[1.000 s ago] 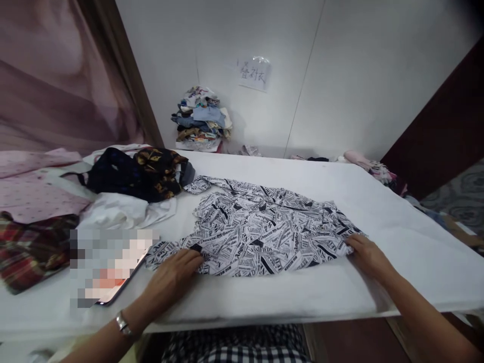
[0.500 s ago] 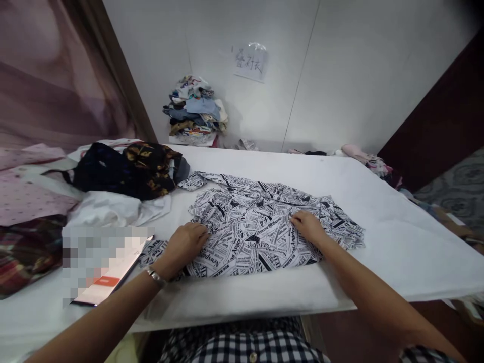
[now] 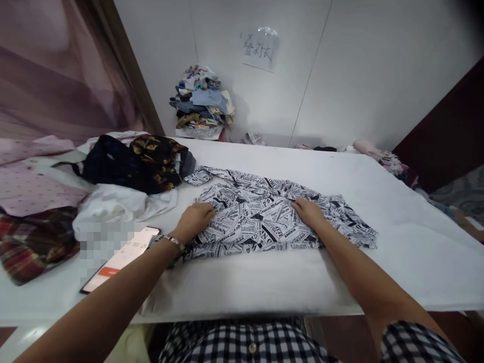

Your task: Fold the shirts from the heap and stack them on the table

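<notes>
Head view shows the newspaper-print shirt (image 3: 260, 222) lying on the white worktop (image 3: 408, 252), to the right of the phone (image 3: 126, 254). The left hand (image 3: 197, 219) and the right hand (image 3: 310, 213) each have a narrow grip, pinching its fabric.

The newsprint-patterned garment (image 3: 257, 224) is creased, matt cloth. The phone (image 3: 123, 258) looks smooth and glossy, the bracelet (image 3: 176, 243) shiny metal.
</notes>
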### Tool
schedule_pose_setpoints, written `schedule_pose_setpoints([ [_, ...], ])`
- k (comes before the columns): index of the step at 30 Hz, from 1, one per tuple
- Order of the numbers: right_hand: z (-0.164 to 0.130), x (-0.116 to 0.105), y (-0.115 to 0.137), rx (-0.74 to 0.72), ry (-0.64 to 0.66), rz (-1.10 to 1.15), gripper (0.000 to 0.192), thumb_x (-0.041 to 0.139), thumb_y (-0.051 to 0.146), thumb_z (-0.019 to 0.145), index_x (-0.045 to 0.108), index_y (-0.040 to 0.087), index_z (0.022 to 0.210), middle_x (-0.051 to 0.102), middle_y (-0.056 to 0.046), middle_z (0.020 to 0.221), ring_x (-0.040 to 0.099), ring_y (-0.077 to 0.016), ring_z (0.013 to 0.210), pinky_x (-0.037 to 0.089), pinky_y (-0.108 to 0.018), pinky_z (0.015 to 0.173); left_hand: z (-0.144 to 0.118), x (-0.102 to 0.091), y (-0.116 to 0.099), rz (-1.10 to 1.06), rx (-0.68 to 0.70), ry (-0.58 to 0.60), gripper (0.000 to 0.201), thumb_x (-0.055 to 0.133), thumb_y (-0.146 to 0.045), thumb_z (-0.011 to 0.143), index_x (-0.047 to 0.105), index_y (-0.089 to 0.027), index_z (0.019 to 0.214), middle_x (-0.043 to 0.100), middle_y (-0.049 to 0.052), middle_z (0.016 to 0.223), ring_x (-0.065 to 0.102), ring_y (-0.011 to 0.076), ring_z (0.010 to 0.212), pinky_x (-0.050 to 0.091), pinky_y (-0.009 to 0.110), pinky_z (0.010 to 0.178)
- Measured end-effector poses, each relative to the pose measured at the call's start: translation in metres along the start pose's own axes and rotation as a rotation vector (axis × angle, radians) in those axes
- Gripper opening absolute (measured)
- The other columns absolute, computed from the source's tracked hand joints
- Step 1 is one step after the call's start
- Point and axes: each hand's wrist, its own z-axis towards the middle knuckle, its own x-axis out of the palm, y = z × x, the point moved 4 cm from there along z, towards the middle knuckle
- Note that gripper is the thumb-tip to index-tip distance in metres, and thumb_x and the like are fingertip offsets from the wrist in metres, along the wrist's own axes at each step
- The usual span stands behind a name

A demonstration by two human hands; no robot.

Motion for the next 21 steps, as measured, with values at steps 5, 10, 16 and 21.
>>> schedule_pose_setpoints([
  [5,-0.023,-0.019,-0.011,-0.069,-0.092,0.125,0.039,0.042,0.044,0.097,0.064,0.021,0.119,0.07,-0.012,0.113,0.064,-0.0281,0.104,0.049,-0.038,0.087,-0.026,-0.014,-0.002,-0.093,0.09,-0.216,0.037,0.043,-0.041,0.094,0.067,-0.018,0.11,0.071,0.011,0.113,0.062,0.0251,0.11,0.046,0.039,0.101],
  [10,-0.074,-0.007,-0.018,-0.313,-0.092,0.076,0.049,0.043,0.05,0.097,0.053,0.027,0.139,0.046,-0.008,0.151,0.037,-0.0297,0.142,0.032,-0.053,0.114,-0.073,0.009,-0.014,0.003,0.302,-0.12,0.051,0.045,-0.05,0.095,0.054,-0.023,0.137,0.052,0.01,0.147,0.045,0.0278,0.138,0.035,0.05,0.115],
  [16,-0.1,0.013,-0.035,-0.288,-0.039,0.054,0.05,0.042,0.051,0.098,0.046,0.032,0.144,0.033,-0.007,0.158,0.027,-0.0292,0.147,0.028,-0.058,0.116,-0.085,0.032,0.0,0.014,0.304,-0.007,0.052,0.046,-0.052,0.094,0.051,-0.029,0.14,0.047,0.007,0.151,0.043,0.0281,0.139,0.035,0.054,0.115],
  [21,-0.069,-0.019,-0.035,-0.281,-0.296,0.224,0.04,0.043,0.044,0.097,0.063,0.026,0.127,0.053,-0.008,0.145,0.038,-0.029,0.142,0.035,-0.056,0.113,-0.034,-0.011,-0.002,-0.18,0.165,-0.143,0.048,0.041,-0.053,0.096,0.063,-0.024,0.128,0.057,0.009,0.143,0.053,0.0244,0.131,0.043,0.043,0.111],
])
